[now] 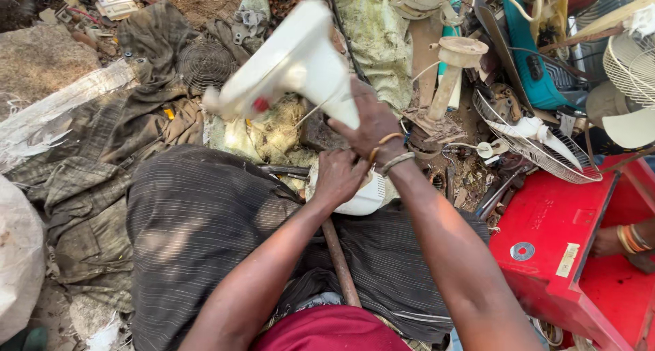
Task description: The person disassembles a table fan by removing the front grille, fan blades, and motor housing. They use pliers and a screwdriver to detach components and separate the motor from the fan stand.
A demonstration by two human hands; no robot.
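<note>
Lap: dark pinstriped cloth (pixel 198 221) is draped over the person's knees, above a maroon shirt hem (pixel 334 330) at the bottom edge
Rod: a rusty brown metal rod (pixel 339 262) runs up the lap toward the hands
Left hand: the left hand (pixel 339 176) is curled shut over the rounded white plastic base (pixel 365 195), pressing it down at the lap's far edge
Right hand: the right hand (pixel 372 122), with thread and metal bangles at the wrist, is clamped on the neck of the white plastic fan housing (pixel 293 61), which tilts up and away to the left, blurred
Ground: a round dark wire grille (pixel 205 63) lies on grey rags beyond the lap
Right side: a red plastic crate (pixel 552 228) stands just beside the knee, and another person's bangled hand (pixel 614 242) rests in it
Beyond: a white wire fan guard (pixel 539 143) leans among scrap parts
</note>
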